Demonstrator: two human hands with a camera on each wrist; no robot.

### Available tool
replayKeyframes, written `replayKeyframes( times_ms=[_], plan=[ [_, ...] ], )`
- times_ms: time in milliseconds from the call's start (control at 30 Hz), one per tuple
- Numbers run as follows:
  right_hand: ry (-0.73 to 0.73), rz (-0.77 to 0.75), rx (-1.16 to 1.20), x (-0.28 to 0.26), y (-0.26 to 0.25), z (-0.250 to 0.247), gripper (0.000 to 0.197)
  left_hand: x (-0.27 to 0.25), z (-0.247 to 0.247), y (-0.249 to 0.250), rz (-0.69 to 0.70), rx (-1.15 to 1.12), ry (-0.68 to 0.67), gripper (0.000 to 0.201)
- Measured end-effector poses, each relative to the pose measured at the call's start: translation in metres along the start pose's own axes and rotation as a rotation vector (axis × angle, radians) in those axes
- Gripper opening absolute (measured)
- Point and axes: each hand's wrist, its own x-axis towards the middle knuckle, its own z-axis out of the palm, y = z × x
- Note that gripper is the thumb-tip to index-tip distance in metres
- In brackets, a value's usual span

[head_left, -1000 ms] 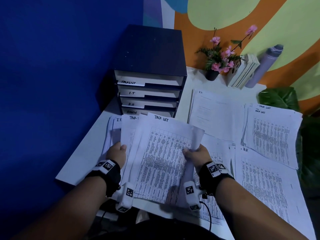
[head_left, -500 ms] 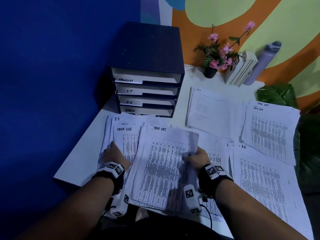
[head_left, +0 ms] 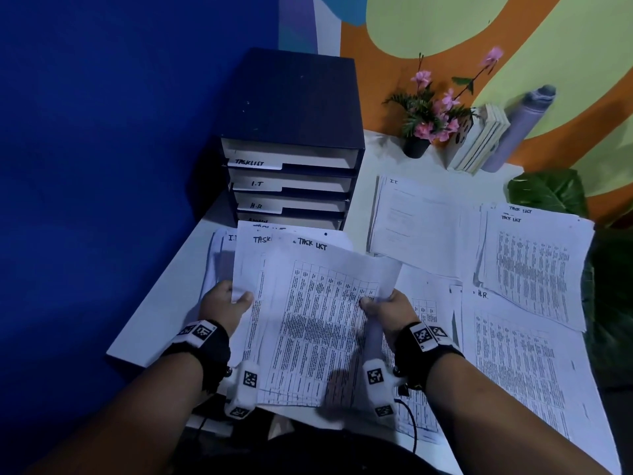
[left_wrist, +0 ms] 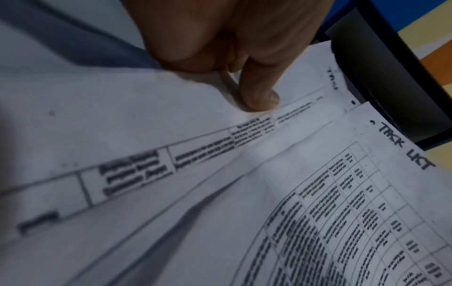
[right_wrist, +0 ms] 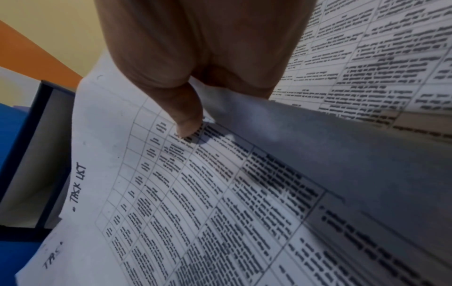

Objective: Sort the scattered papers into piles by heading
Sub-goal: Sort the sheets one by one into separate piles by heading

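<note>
A bundle of sheets headed TASK LIST (head_left: pixel 315 323) is lifted off the white table (head_left: pixel 164 323) in front of me. My left hand (head_left: pixel 227 301) pinches its left edge, thumb on top (left_wrist: pixel 259 100). My right hand (head_left: pixel 383 305) pinches the right edge of the top sheet (right_wrist: pixel 195 193), thumb pressed on the print. Under the bundle at the left lies a sheet headed I.T. (head_left: pixel 226 245). Sorted piles lie to the right: an I.T. pile (head_left: pixel 421 224), a TASK LIST pile (head_left: pixel 534 265) and an H.R. pile (head_left: pixel 513 365).
A dark drawer unit (head_left: pixel 291 138) labelled TASKLIST, I.T, H.R and ADMIN stands at the back left. Behind the piles are a pink flower pot (head_left: pixel 424 114), some books (head_left: pixel 479 142) and a grey bottle (head_left: pixel 520 125). A green leaf (head_left: pixel 548 193) sits past the table's right edge.
Half a second ago both hands pressed the bundle down on the table. Now they have raised it again, its top edge covering the lowest drawer.
</note>
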Motion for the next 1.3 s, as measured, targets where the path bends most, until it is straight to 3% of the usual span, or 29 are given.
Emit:
replayKeyframes(
  times_ms=[200, 333, 500, 633, 767, 900, 1133, 1200, 1300],
  plan=[
    [0.054, -0.028, -0.038, 0.000, 0.000, -0.001, 0.011, -0.007, 0.000, 0.004, -0.022, -0.080, 0.001, 0.013],
    [0.048, -0.065, -0.042, 0.000, 0.000, -0.004, 0.010, -0.006, 0.002, 0.003, -0.001, -0.011, 0.013, 0.016],
    [0.011, -0.104, 0.041, -0.004, -0.005, -0.005, 0.023, -0.010, 0.008, 0.010, 0.000, -0.031, -0.049, 0.018],
    [-0.035, -0.026, 0.183, -0.004, -0.005, -0.004, 0.036, -0.023, 0.016, 0.026, -0.008, -0.097, -0.019, 0.020],
    [-0.035, 0.002, 0.157, -0.010, -0.011, 0.000, 0.024, -0.037, 0.025, 0.043, 0.026, 0.009, -0.104, 0.024],
    [-0.069, -0.153, 0.160, -0.028, -0.037, 0.009, 0.018, -0.034, 0.024, 0.065, 0.054, 0.010, -0.057, 0.041],
    [-0.140, -0.622, 0.234, -0.077, -0.115, 0.027, 0.044, -0.026, -0.003, 0.122, 0.217, -0.384, 0.100, 0.027],
    [-0.178, -0.626, 0.249, -0.087, -0.117, 0.028, 0.049, -0.027, -0.004, 0.121, 0.188, -0.443, 0.124, 0.031],
    [-0.211, -0.479, 0.145, -0.092, -0.098, 0.030, 0.052, -0.035, 0.002, 0.107, 0.101, -0.501, 0.094, 0.032]
  ],
)
